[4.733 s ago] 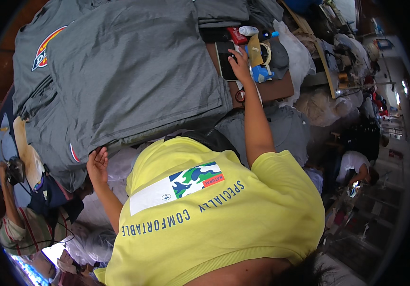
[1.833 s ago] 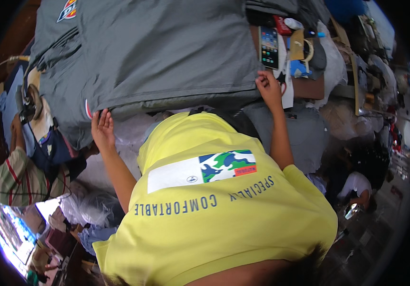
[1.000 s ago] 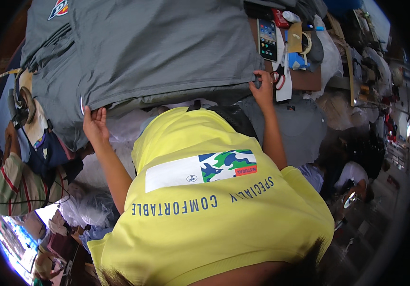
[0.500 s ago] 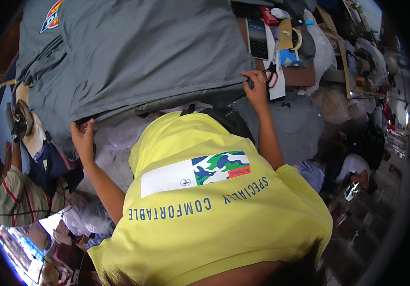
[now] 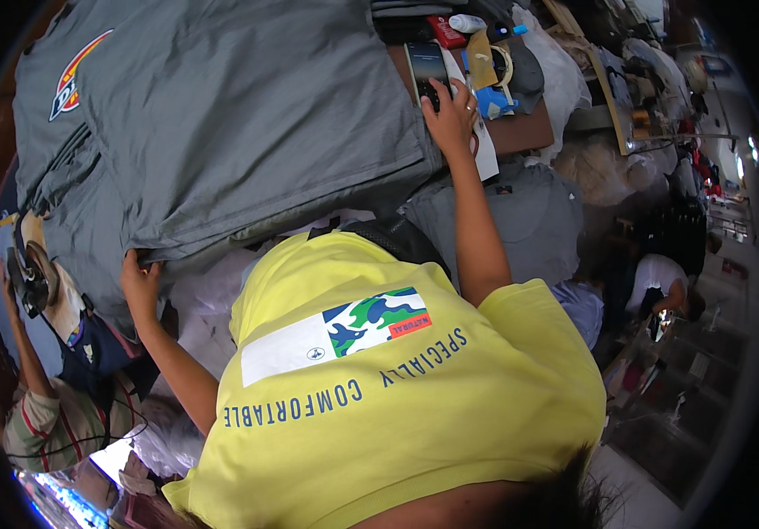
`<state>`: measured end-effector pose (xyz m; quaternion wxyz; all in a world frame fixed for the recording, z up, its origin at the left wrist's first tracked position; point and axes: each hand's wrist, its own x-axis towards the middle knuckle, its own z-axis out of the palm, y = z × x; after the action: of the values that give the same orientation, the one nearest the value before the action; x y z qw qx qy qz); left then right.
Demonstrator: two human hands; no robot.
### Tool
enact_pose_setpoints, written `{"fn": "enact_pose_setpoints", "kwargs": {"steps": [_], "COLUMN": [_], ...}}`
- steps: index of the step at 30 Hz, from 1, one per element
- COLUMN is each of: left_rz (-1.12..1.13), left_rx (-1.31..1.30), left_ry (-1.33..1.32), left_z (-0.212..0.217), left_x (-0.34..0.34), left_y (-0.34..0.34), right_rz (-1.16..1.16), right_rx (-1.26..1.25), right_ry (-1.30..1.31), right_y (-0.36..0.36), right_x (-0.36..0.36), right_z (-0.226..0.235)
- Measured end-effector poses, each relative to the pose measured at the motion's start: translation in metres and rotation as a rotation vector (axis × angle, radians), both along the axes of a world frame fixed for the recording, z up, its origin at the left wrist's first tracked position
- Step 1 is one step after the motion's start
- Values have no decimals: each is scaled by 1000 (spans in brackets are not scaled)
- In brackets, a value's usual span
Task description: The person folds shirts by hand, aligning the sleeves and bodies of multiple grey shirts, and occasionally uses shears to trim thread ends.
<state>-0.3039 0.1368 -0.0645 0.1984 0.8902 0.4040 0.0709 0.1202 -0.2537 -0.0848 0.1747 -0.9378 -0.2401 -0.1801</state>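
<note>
While grey garments (image 5: 247, 115) are spread over a cluttered table (image 5: 529, 132) in a crowded workroom, their near edge is pinched by the left hand (image 5: 137, 278). Beyond them, a dark phone (image 5: 426, 66) is now touched by the right hand's (image 5: 450, 115) loosely curled fingers, which gripped the cloth edge half a second earlier.

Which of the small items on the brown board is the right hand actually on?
The dark phone, lying flat at the board's left edge. The right hand rests its fingertips on the phone's lower end; the red item and tape roll lie beyond, untouched.
</note>
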Motion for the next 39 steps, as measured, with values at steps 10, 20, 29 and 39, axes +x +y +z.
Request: {"fn": "enact_pose_setpoints", "kwargs": {"steps": [10,20,29,39], "left_rz": [43,130,106,71], "left_rx": [-3,-95,-129,-73], "left_ry": [-45,-110,-106,-80], "left_z": [-8,-13,0,-12], "left_x": [-5,-3,9,-2], "left_y": [0,0,-6,3], "right_rz": [-61,-27,-37,116], "right_rx": [-84,-21,-17,109], "right_ry": [119,80,119,146], "right_y": [-6,-8,-9,-13], "right_x": [23,23,15,7], "right_z": [-17,-16,-21,-2]}}
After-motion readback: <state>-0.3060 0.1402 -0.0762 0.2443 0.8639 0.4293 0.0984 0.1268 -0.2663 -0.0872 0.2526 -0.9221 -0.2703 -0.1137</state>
